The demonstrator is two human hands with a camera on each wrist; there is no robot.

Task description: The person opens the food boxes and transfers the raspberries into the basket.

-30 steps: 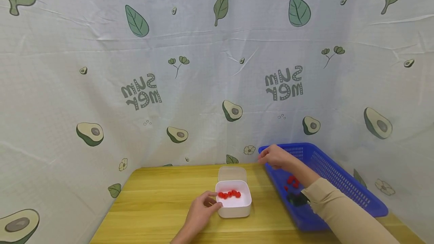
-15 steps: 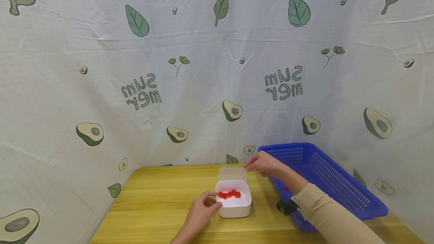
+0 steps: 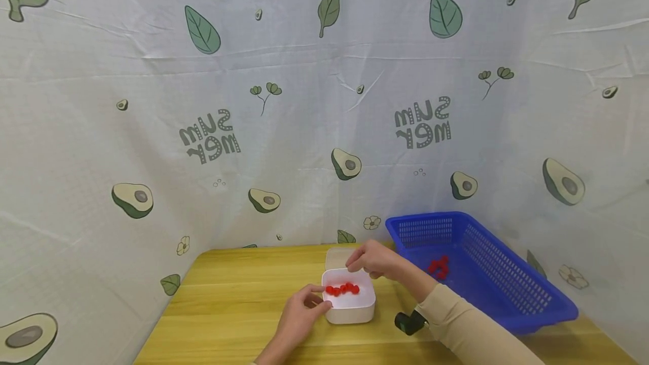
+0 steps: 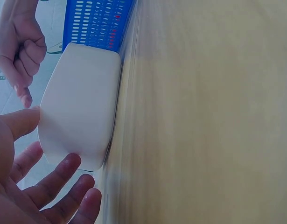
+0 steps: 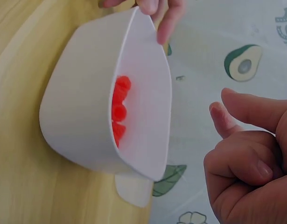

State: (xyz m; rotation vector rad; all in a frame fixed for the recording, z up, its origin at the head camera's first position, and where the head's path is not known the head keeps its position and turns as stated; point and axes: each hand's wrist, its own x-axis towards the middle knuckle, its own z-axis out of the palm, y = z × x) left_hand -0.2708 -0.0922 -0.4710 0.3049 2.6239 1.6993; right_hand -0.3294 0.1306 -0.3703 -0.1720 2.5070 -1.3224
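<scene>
An off-white box (image 3: 355, 315) stands on the table, its lid (image 3: 334, 256) folded back behind it. Several small red raspberry-like pieces (image 3: 343, 289) lie in a row inside. My left hand (image 3: 299, 313) steadies the box's left side, thumb and index finger at the rim, the other fingers loosely spread in the left wrist view. Over the lid and back right corner is my right hand (image 3: 379, 261). The right wrist view shows its thumb (image 5: 248, 107) and index fingertip close together and the other fingers curled, with nothing visible between them.
A blue perforated basket (image 3: 507, 292) stands to the right with several more red pieces (image 3: 439, 267) in it. A black wrist-worn device (image 3: 410, 323) hangs under my right wrist. Behind the wooden table (image 3: 238, 297) hangs a printed curtain (image 3: 294, 128).
My right hand has moved left and slightly down, from the basket's far left rim to above the back of the box. My left hand and the box have stayed in place.
</scene>
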